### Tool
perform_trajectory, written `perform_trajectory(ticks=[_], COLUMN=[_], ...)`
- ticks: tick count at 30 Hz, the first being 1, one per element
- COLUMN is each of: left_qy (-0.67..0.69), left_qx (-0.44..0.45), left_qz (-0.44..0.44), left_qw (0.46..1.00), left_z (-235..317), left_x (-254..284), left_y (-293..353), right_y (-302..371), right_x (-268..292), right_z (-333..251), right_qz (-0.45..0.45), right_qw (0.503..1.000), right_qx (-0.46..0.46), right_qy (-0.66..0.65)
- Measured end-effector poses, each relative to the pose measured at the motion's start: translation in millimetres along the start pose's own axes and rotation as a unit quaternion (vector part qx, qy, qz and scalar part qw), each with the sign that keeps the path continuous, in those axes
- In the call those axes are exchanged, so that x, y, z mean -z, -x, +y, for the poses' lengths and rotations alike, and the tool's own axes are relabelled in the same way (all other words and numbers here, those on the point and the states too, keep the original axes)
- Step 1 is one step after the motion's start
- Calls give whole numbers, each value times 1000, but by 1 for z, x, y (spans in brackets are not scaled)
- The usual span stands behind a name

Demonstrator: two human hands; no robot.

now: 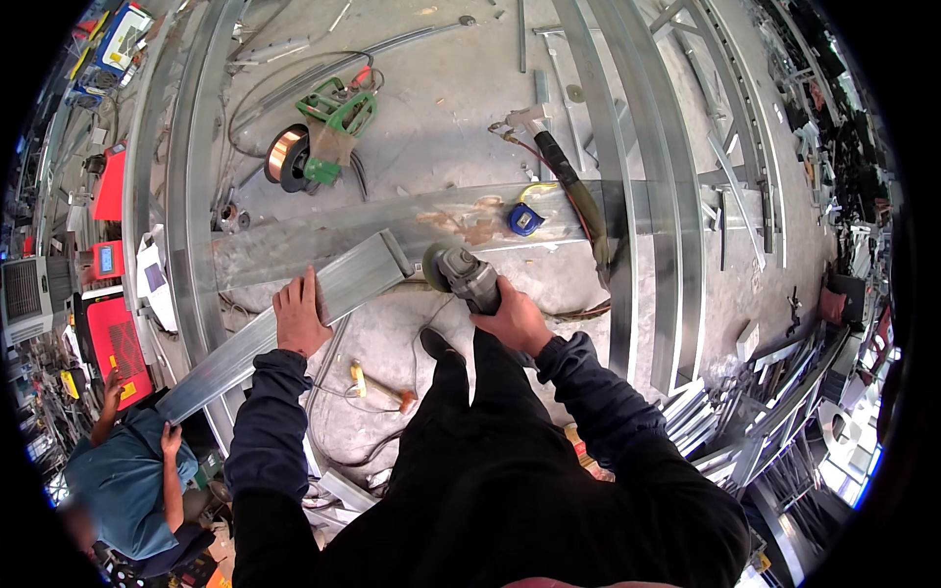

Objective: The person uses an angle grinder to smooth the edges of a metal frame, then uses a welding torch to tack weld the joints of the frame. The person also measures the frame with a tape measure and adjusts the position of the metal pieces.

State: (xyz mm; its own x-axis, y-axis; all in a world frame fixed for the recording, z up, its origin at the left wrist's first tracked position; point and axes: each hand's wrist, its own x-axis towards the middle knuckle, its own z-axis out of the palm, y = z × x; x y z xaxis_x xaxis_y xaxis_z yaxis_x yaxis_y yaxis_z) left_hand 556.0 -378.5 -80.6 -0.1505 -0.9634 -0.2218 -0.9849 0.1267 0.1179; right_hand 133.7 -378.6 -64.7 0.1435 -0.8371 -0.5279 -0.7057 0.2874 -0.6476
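Note:
My right hand (517, 319) is wrapped round the body of a grey angle grinder (469, 277). The grinder's disc (436, 267) is close by the cut end of a rectangular metal tube (358, 274), with a narrow gap seen between them. Across the top of that tube lies my left hand (302, 314), its fingers stretched out and flat on the metal. The tube slants from the lower left up to the middle, over a wide metal beam (304, 235). At its far left end, a co-worker's hand (171, 439) touches the tube.
A blue tape measure (524, 220) and a welding torch with cable (573, 191) lie beyond the grinder. A wire spool on a green feeder (333, 113) stands farther back. Long metal rails (662, 196) run along both sides. A hammer (382, 387) lies by my feet.

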Motion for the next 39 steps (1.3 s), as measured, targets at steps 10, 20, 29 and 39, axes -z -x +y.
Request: perform_trajectory(ticks=[10,20,29,39], left_qy=[-1,1,0,-1], left_qx=[-4,6,3,4], left_qz=[-6,-23,-20,-23], left_qw=[1000,1000,1000,1000], left_z=[4,1,2,3], left_x=[2,-2,-4,-3], left_y=[5,7,6,9], right_y=[-18,-6,-9,-17], right_x=[-2,-9,-9,-5], right_z=[-9,17,20,15], right_qz=[-10,-22,-57,-11], right_qw=[999,999,997,999], right_qx=[37,43,49,36], right_qy=[22,23,19,4])
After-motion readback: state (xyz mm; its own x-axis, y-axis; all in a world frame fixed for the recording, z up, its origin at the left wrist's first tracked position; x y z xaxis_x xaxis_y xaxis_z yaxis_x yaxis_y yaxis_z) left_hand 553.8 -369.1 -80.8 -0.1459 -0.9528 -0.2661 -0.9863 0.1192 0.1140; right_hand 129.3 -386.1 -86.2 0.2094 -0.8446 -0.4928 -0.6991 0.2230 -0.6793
